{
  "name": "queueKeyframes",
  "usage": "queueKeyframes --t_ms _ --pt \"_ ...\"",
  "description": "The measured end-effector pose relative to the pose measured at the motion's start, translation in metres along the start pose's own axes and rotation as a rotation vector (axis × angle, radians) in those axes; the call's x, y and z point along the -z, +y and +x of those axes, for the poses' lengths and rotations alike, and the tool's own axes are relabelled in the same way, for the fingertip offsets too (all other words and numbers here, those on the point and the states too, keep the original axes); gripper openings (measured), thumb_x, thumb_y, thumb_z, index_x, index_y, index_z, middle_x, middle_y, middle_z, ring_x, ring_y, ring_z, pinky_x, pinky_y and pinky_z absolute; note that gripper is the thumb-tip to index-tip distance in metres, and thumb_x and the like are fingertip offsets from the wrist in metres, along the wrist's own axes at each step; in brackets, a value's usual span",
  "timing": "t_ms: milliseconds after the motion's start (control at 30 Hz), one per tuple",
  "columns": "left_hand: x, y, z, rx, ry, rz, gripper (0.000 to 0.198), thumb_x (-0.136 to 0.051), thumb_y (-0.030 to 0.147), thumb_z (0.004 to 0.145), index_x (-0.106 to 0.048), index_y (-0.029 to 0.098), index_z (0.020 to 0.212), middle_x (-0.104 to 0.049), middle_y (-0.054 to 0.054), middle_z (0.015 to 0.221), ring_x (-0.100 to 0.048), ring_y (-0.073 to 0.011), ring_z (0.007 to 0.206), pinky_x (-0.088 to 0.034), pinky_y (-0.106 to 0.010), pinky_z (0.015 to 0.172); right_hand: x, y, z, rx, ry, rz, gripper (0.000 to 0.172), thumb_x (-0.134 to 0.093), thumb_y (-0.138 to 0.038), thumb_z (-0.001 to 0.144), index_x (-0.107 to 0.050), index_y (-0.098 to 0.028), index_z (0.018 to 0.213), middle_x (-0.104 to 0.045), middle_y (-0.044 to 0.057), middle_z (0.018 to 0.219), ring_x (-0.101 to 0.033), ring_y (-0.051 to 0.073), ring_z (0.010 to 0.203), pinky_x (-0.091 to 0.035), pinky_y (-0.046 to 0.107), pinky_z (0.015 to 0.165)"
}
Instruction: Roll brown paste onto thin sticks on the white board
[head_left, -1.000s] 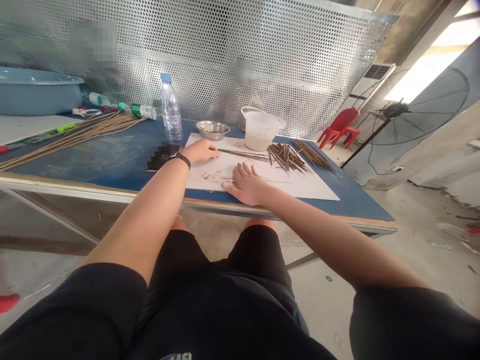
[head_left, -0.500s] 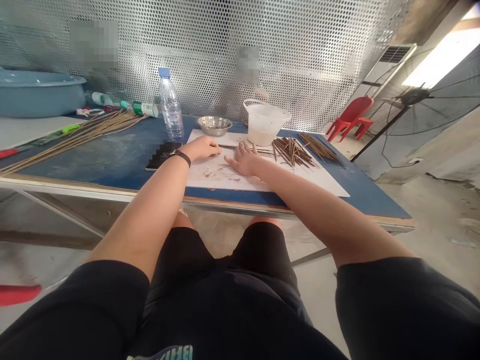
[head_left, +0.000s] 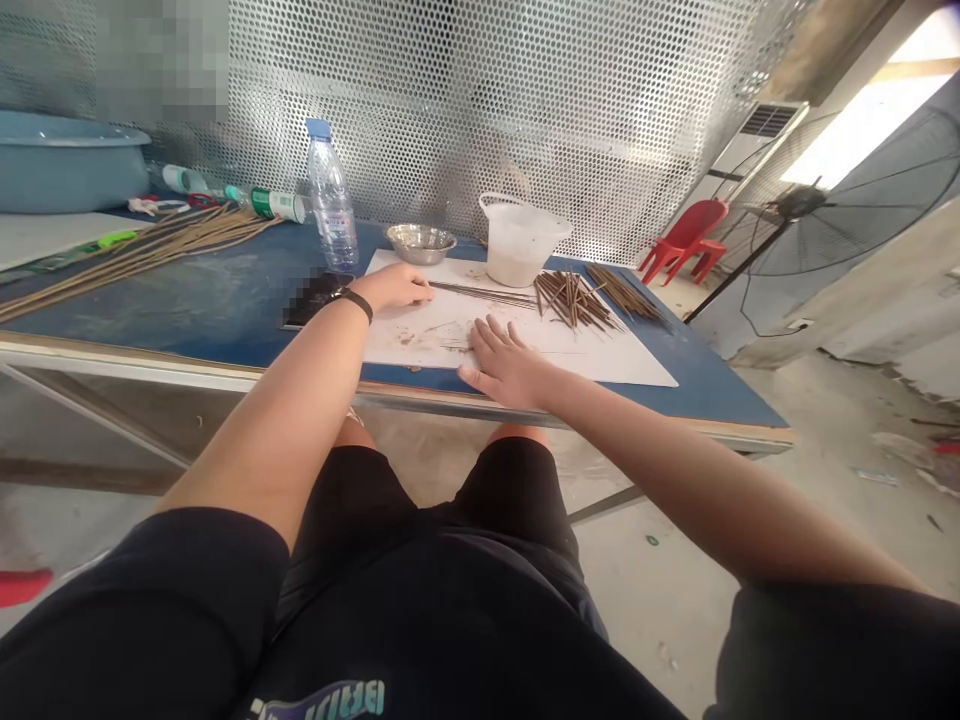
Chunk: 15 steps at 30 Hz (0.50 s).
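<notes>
My left hand (head_left: 401,287), with a dark band at its wrist, rests on the white board (head_left: 630,365). Its fingers are closed around the left ends of several thin dark sticks (head_left: 487,293), which lie across the board. My right hand (head_left: 510,365) is flat with its fingers stretched out, palm down, at the board's front edge. Very thin strands (head_left: 454,347) show just left of its fingertips; what lies under the palm is hidden. To the right of the thin sticks sits a loose pile of brown sticks (head_left: 574,300).
Behind the board stand a metal bowl (head_left: 421,243) and a white bucket (head_left: 525,240). A clear bottle (head_left: 332,200) and a phone (head_left: 315,295) are on the left, with long brown rods (head_left: 172,250) beyond. Another stick bundle (head_left: 626,293) lies at right.
My right hand has moved from the thin sticks toward the board's front edge and flattened, uncovering them. My left hand stays by their left ends. The view has shifted slightly.
</notes>
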<state>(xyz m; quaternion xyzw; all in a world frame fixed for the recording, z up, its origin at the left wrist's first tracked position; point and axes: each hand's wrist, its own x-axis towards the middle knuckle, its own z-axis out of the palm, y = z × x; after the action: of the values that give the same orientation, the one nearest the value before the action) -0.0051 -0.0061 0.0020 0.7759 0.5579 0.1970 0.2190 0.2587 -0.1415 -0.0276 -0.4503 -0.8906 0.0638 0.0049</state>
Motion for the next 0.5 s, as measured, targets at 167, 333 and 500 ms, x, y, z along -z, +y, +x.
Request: queueKeyframes --t_ms 167,333,500 --pt "0.000 0.000 -0.001 -0.002 0.000 0.001 0.029 -0.080 0.053 0.076 -0.078 0.024 0.076 -0.078 -0.005 0.083 -0.066 -0.0236 0.078 -0.047 -0.035 0.074 0.013 0.017 0.056 -0.120 -0.020 0.008 0.113 -0.007 -0.082 0.106 -0.025 0.004 0.178 -0.013 0.026 0.189 0.002 0.046 0.176 0.001 0.064 0.141" --pt "-0.001 0.000 -0.003 0.014 -0.005 0.000 0.027 -0.078 0.050 0.080 -0.075 0.024 0.073 -0.077 -0.006 0.083 -0.064 -0.0232 0.076 -0.047 -0.035 0.074 0.022 0.032 0.104 -0.231 -0.060 -0.001 0.103 -0.005 -0.071 0.109 -0.013 0.003 0.180 -0.003 0.024 0.190 0.005 0.039 0.177 0.001 0.062 0.141" --pt "-0.002 -0.002 -0.001 0.007 0.009 -0.015 0.023 -0.076 0.046 0.081 -0.076 0.024 0.074 -0.078 -0.005 0.084 -0.066 -0.0233 0.079 -0.047 -0.034 0.077 0.019 0.027 0.090 -0.179 -0.050 -0.057 0.108 0.002 -0.074 0.107 -0.017 0.004 0.180 -0.006 0.026 0.190 0.005 0.040 0.177 0.000 0.063 0.141"
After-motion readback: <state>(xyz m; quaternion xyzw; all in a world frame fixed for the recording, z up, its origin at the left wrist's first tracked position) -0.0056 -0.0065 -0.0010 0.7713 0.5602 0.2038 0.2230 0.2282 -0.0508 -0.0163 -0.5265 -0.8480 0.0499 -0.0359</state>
